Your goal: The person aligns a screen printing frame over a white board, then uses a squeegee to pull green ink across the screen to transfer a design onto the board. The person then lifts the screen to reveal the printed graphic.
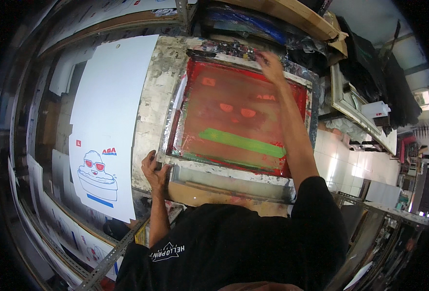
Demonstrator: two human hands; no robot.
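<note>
My left hand [155, 173] is at the near left corner of a screen-printing frame [229, 170], thumb and fingers apart, close to or touching its edge. The frame lies flat, its mesh [214, 119] stained red, with face and lettering shapes showing through. A green strip [243, 141] crosses the near part of the mesh. My right arm reaches over the frame's right side, and my right hand [272, 67] is above its far edge. Motion blurs those fingers, so their grip cannot be made out.
Left of the frame lies a large white sheet [110, 92] with a blue-and-red cartoon print. Metal racks [112, 257] hold more printed sheets along the left. A cardboard piece [292, 19] and dark bags sit at the far side. A white container [375, 109] stands at right.
</note>
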